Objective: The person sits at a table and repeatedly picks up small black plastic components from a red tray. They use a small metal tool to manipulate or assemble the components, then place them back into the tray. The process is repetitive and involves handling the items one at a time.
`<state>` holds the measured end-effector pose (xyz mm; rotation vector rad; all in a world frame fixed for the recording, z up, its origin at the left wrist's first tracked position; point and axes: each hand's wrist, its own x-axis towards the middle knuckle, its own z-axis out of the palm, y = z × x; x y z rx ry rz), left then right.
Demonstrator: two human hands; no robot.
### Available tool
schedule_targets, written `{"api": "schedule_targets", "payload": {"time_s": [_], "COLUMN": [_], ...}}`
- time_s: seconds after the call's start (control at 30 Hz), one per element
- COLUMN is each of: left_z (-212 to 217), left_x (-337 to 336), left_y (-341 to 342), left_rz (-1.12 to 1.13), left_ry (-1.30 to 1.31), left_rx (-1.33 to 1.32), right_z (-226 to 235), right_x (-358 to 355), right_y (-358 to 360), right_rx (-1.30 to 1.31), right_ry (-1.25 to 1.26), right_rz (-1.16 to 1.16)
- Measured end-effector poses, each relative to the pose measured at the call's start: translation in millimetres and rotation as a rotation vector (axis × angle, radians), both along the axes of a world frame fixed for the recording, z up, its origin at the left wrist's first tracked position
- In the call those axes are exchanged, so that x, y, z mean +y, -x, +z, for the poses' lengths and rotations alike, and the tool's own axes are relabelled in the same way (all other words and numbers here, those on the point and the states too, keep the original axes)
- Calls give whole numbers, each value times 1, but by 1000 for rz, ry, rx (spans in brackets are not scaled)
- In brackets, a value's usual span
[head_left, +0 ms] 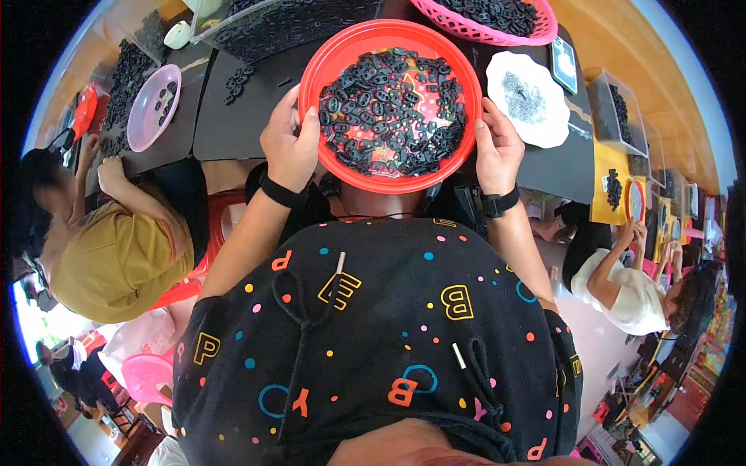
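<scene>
A round red tray [388, 185] is held over the near edge of the dark table, and part of it overhangs toward me. Many small black plastic pieces with two holes [373, 101] lie spread across its patterned bottom. My left hand [292, 141] grips the tray's left rim, thumb on top. On the opposite side, my right hand [500, 147] is closed on the right rim, its thumb along the edge. The fingers under the tray are partly hidden on both sides. Just right of the tray, a white scalloped plate [553, 130] bears a heap of tiny silvery metal pieces [522, 99].
Behind the tray stand a clear bin [272, 35] and a pink basket [475, 34], both with black pieces. A few loose pieces [237, 81] lie on the table [225, 128]. A phone-like device [565, 65] borders the white plate. People sit left [124, 256] and right [622, 287].
</scene>
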<state>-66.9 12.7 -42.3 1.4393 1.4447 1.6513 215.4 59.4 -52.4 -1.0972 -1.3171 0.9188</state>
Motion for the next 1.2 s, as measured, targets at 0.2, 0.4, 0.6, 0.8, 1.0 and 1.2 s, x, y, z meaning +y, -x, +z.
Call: {"api": "schedule_targets", "payload": {"time_s": [0.2, 0.4, 0.6, 0.8, 1.0, 1.2], "left_z": [2, -9, 10, 22, 39, 26], "left_x": [-7, 2, -12, -16, -5, 0], "left_y": [-3, 1, 15, 14, -20, -34], "left_rz": [6, 23, 4, 133, -285, -361], "left_ry": [11, 136, 474, 21, 30, 81], "left_rx": [-48, -76, 280, 696, 859, 873], "right_z": [-1, 7, -2, -6, -2, -8], "right_x": [3, 0, 2, 8, 5, 7], "right_y": [-2, 1, 2, -1, -1, -1], "right_rx": [-30, -145, -250, -362, -437, -379], "right_ry": [12, 19, 4, -200, -223, -189], "right_rz": [20, -12, -75, -130, -131, -130]}}
